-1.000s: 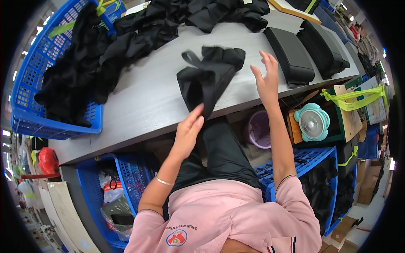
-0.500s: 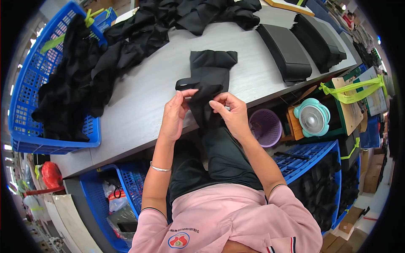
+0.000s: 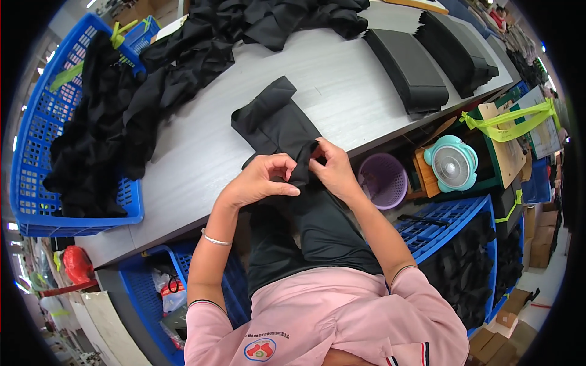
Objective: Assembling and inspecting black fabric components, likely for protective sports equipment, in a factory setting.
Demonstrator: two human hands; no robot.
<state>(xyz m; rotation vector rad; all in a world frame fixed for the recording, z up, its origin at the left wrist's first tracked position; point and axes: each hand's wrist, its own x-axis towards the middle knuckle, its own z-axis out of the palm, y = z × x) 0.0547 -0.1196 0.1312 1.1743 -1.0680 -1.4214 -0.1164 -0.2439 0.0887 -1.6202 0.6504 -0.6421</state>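
Observation:
A black fabric piece (image 3: 274, 125) lies slantwise over the front edge of the table, its far end folded over and its near end bunched up between my hands. My right hand (image 3: 334, 169) pinches the right side of that near end between thumb and fingers. At the left side, my left hand (image 3: 259, 180) has its fingers curled against the cloth, with the thumb stretched below them. Exactly what the left fingertips grip is partly lost in the dark fabric.
A grey table (image 3: 201, 116) holds a long heap of black cloth pieces (image 3: 177, 73) trailing into a blue basket (image 3: 46, 152). Two stacks of black pieces (image 3: 406, 67) stand at the far right. Beneath the edge are a purple basket (image 3: 383, 180), a turquoise fan (image 3: 453, 163) and a blue crate (image 3: 452, 226).
The fabric piece has turned, its far end swinging left and folding over. My left hand has moved down and curled at the near end; my right hand has shifted slightly down.

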